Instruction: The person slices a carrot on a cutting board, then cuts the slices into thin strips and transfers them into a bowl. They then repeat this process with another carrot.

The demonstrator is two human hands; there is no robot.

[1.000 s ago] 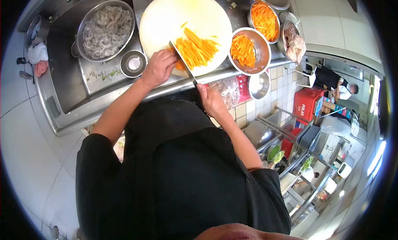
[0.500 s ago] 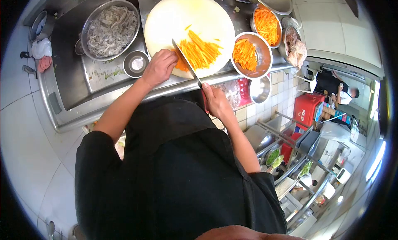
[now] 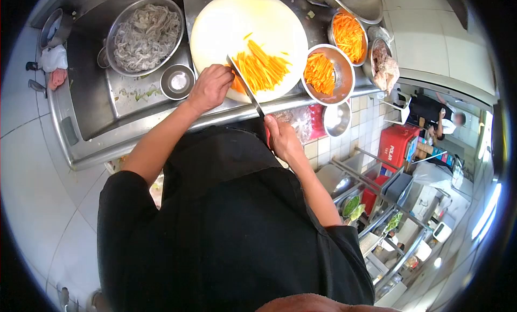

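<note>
While the right hand (image 3: 284,139) closes its fingers round the knife (image 3: 247,89) handle for control, the left hand (image 3: 211,88) curls beside the blade, apparently steadying carrot; its exact grip is hidden. Orange strips (image 3: 262,69): heaped opposite, on the round board (image 3: 231,18). Perforated bowl (image 3: 344,77): just beside, presumably for reach, part-filled. Second bowl (image 3: 367,45): farther, fuller.
</note>
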